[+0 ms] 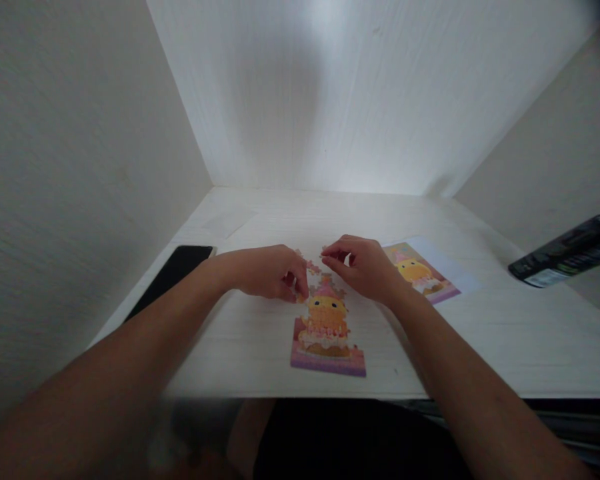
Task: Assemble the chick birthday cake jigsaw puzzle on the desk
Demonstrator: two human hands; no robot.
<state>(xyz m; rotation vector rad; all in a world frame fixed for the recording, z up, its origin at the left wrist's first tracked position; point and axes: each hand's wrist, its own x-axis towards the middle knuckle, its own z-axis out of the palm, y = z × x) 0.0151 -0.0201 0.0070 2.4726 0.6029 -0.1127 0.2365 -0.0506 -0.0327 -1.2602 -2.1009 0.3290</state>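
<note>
A partly built jigsaw puzzle of a yellow cartoon figure on a cake lies near the front edge of the white table. My left hand rests at the puzzle's upper left corner, fingers curled down on small pieces there. My right hand hovers over the upper right corner, thumb and fingers pinched on a small puzzle piece. Several loose pieces lie between the two hands.
A printed reference picture of the same figure lies to the right on a white sheet. A black phone lies at the left edge. A dark box sits at the right. White walls enclose the table on three sides.
</note>
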